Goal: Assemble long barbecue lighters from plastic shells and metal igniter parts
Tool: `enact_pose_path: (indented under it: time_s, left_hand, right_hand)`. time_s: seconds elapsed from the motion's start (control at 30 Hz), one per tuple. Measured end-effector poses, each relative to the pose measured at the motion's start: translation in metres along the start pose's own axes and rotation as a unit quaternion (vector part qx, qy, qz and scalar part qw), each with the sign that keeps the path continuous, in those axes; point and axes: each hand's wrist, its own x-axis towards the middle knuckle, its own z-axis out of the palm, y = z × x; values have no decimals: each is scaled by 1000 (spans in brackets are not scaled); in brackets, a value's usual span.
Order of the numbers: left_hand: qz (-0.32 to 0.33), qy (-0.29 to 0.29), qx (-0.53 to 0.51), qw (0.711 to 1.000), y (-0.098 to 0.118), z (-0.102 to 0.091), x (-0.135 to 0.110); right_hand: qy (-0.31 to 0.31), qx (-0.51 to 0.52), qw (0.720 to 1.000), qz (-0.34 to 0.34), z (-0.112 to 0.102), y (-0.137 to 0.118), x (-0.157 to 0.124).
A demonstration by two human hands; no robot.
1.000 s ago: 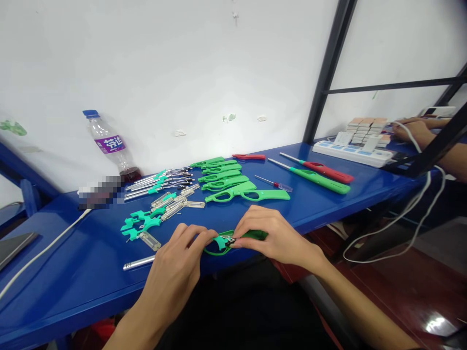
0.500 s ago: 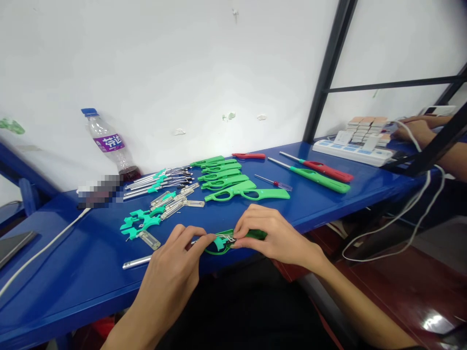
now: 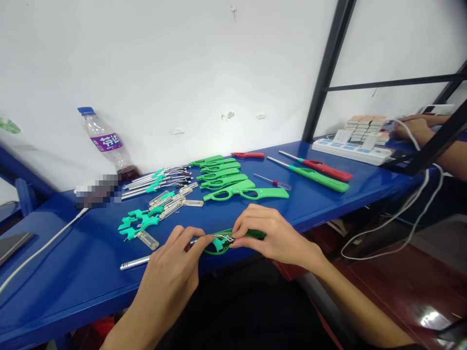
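Between my hands, at the table's front edge, lies a green lighter shell half [image 3: 257,234] with a teal trigger piece [image 3: 219,243] and thin wires [image 3: 229,238] in it. My left hand [image 3: 178,257] is closed on the lighter's left end, where a silver metal tube [image 3: 134,263] sticks out past my fingers. With thumb and fingertips, my right hand [image 3: 264,231] pinches at the wires and a small dark part beside the trigger. My fingers hide part of the shell.
Behind my hands lie several green shell halves [image 3: 221,181], metal tubes with wires [image 3: 156,182], clear fuel tanks [image 3: 175,206] and teal triggers [image 3: 136,221]. A screwdriver [image 3: 273,182], complete green lighter [image 3: 321,179] and red lighter [image 3: 324,169] lie rightward. A bottle [image 3: 109,143] leans on the wall; another person's hand [image 3: 419,127] is far right.
Both hands keep nearly the same grip on the lighter. The view has shifted very slightly; nothing else has visibly moved.
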Motion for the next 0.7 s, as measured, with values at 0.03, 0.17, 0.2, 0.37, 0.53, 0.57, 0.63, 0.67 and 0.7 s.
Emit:
enact_pose_path:
  time_s: [0.03, 0.17, 0.2, 0.37, 0.53, 0.57, 0.63, 0.67, 0.7]
  left_hand:
    - [1, 1, -6, 1000, -1, 0, 0]
    - [-2, 6, -29, 1000, -3, 3, 0]
    - [-7, 5, -36, 999, -3, 4, 0]
    - [3, 12, -36, 999, -3, 6, 0]
    - [6, 18, -31, 999, -1, 1, 2]
    - [3, 14, -28, 999, 0, -1, 2]
    - [-4, 3, -21, 1000, 0, -4, 2]
    - [-7, -2, -16, 1000, -1, -5, 3]
    - [-10, -6, -12, 1000, -1, -5, 3]
  right_hand:
    - [-1, 0, 1000, 0, 0, 0, 0]
    - [3, 2, 1000, -2, -1, 0, 0]
    - [2, 2, 1000, -2, -1, 0, 0]
    - [0, -1, 1000, -2, -1, 0, -1]
    - [3, -2, 1000, -7, 0, 1, -1]
    - [3, -2, 1000, -7, 0, 2, -1]
    - [1, -2, 1000, -6, 0, 2, -1]
    - [0, -3, 1000, -6, 0, 2, -1]
    - [0, -4, 1000, -5, 0, 2, -1]
